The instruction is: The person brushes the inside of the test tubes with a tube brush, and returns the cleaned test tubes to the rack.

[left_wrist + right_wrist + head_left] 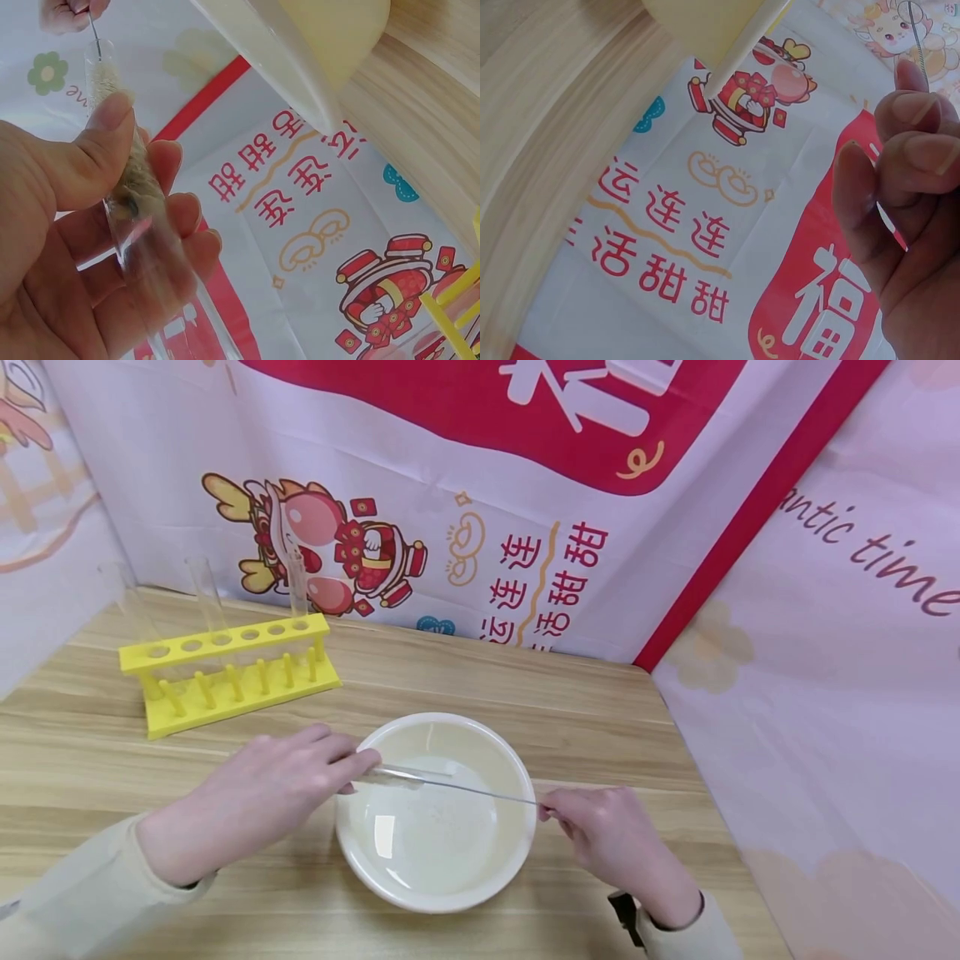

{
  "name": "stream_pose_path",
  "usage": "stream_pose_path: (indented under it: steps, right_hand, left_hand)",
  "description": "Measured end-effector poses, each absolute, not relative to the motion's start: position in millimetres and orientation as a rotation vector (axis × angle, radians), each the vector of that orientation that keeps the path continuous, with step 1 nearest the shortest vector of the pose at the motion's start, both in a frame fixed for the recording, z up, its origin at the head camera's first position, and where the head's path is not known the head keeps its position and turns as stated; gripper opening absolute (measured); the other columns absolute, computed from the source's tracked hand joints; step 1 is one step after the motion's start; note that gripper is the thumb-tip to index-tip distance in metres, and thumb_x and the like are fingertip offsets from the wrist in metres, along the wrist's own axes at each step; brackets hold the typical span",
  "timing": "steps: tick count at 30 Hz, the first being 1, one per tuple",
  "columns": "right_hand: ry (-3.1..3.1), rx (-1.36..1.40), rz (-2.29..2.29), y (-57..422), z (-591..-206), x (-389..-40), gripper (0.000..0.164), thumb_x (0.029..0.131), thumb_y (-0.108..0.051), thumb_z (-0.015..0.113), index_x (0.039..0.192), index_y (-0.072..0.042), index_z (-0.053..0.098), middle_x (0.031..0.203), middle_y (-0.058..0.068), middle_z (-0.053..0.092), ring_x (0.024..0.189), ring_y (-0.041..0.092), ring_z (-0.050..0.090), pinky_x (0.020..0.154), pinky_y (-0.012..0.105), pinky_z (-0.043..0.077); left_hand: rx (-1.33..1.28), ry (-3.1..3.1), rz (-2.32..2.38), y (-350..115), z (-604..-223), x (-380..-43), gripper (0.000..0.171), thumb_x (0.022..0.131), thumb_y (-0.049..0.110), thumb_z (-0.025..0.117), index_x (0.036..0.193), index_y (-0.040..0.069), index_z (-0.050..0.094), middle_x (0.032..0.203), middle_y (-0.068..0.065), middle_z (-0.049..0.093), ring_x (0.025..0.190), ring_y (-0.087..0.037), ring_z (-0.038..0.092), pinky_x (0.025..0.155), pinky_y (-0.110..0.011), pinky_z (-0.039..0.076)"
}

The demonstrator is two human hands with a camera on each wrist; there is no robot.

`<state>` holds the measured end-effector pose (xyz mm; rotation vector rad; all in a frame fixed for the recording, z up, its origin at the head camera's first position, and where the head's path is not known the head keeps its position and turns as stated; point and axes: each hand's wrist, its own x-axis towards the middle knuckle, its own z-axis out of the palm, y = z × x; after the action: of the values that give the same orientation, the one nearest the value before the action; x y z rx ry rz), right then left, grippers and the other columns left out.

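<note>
My left hand (273,785) grips a clear glass test tube (150,255) between thumb and fingers over the left side of a white basin (442,903). Inside the tube sits the bristled head of a test tube brush (103,79), seen in the left wrist view. Its thin twisted wire handle (487,793) comes out of the tube's mouth and crosses above the basin. At the basin's right rim, my right hand (611,835) pinches the far end of that wire. Light reflects from the basin's inside.
On the table's back left stands a yellow test tube rack (243,702) with pegs along its front. It holds three clear test tubes, one of them a tall tube (206,589). A printed cloth (420,452) hangs behind the wooden table (600,710).
</note>
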<state>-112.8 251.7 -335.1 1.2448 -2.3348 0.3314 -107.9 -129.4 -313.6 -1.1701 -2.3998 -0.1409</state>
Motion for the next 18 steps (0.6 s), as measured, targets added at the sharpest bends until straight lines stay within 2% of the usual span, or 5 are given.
stream_pose_path:
  steps: [6,11,18]
  right_hand:
    - [-2.308,1.259,0.349,259.0,-337.0,-111.4,0.035,0.069,0.011,0.058,0.086,-0.019,0.067,0.069,-0.018,0.062,0.053,-0.007,0.049,0.043,0.013,0.037]
    - [-2.338,1.235,0.355,263.6,-337.2,-108.7,0.035,0.07,0.01,0.056,0.084,-0.019,0.067,0.064,-0.019,0.055,0.052,-0.008,0.043,0.043,0.012,0.035]
    - [-2.323,1.249,0.379,268.8,-337.9,-106.2,0.03,0.073,0.009,0.058,0.085,-0.017,0.067,0.069,-0.017,0.062,0.054,-0.008,0.048,0.045,0.013,0.039]
  left_hand:
    - [-1.165,-2.372,-0.143,-130.9,-314.3,-107.8,0.044,0.073,0.013,0.087,0.113,0.013,0.069,0.097,-0.005,0.068,0.087,-0.022,0.064,0.049,-0.034,0.055]
    - [-1.164,-2.358,-0.14,-131.9,-314.3,-108.4,0.042,0.073,0.013,0.087,0.112,0.014,0.069,0.097,-0.005,0.068,0.086,-0.022,0.065,0.048,-0.035,0.055]
    - [-1.167,-2.345,-0.136,-132.7,-313.8,-107.9,0.041,0.073,0.014,0.087,0.11,0.014,0.069,0.096,-0.004,0.068,0.085,-0.022,0.065,0.048,-0.035,0.055]
